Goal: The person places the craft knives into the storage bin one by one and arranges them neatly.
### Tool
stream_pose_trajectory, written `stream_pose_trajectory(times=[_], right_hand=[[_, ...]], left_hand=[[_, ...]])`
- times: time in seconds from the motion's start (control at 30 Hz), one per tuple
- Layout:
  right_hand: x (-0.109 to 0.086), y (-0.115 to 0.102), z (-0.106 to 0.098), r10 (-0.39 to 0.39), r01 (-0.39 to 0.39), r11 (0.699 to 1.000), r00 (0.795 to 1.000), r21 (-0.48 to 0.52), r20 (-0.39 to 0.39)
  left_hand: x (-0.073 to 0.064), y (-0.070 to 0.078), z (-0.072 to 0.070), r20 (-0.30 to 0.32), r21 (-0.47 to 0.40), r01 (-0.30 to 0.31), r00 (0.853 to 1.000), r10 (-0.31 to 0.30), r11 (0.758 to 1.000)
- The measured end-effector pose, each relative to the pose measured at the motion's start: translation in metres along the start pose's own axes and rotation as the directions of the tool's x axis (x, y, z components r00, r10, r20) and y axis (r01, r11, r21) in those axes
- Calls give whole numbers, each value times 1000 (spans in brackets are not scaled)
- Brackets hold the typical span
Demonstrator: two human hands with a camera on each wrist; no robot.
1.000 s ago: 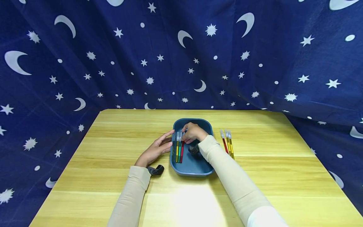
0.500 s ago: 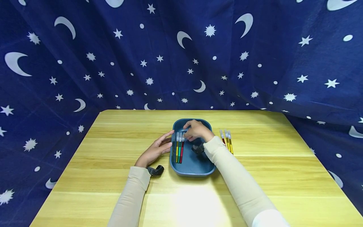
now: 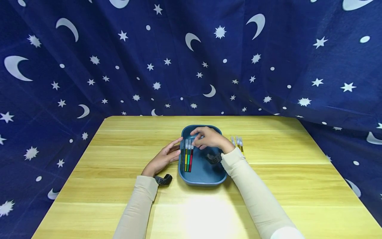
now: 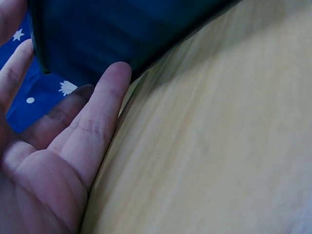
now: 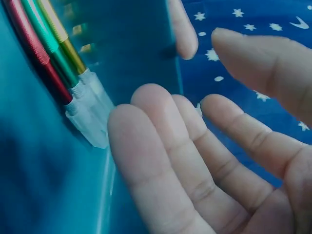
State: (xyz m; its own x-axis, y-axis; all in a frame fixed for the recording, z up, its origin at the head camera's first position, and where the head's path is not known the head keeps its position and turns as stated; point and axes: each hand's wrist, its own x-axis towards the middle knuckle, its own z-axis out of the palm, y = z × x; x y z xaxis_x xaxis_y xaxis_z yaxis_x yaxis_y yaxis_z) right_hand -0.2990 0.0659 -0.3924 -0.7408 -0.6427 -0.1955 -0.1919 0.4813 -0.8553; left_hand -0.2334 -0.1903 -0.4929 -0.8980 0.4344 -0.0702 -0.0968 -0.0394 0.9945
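Both hands (image 3: 162,160) (image 3: 208,137), loosely spread and empty, flank three pens (image 3: 188,156) in the tray (image 3: 206,171).

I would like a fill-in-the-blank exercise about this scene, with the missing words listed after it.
The blue tray holds ____ pens lying side by side.
Between the yellow pen and the red pen lies a ____ one.
In the head view, the left hand touches the tray's ____ wall (left or right).
Missing words: three; green; left.
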Motion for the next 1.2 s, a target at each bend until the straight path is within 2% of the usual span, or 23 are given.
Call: stream_pose_trajectory(times=[0.2,0.6,0.93,1.2], right_hand=[[-13,0,-4,-85,84,996,996,22,21],[-34,4,-8,-152,155,983,988,99,-32],[-49,15,-20,-204,226,961,968,161,-145],[-62,19,-26,-238,283,938,945,199,-223]], left_hand=[[-1,1,1,-13,0,6,1000,-6,1000],[-2,0,1,-27,10,7,1000,-7,1000],[2,-2,2,-28,6,7,1000,-7,1000],[-1,-3,0,-19,13,-3,1000,3,1000]])
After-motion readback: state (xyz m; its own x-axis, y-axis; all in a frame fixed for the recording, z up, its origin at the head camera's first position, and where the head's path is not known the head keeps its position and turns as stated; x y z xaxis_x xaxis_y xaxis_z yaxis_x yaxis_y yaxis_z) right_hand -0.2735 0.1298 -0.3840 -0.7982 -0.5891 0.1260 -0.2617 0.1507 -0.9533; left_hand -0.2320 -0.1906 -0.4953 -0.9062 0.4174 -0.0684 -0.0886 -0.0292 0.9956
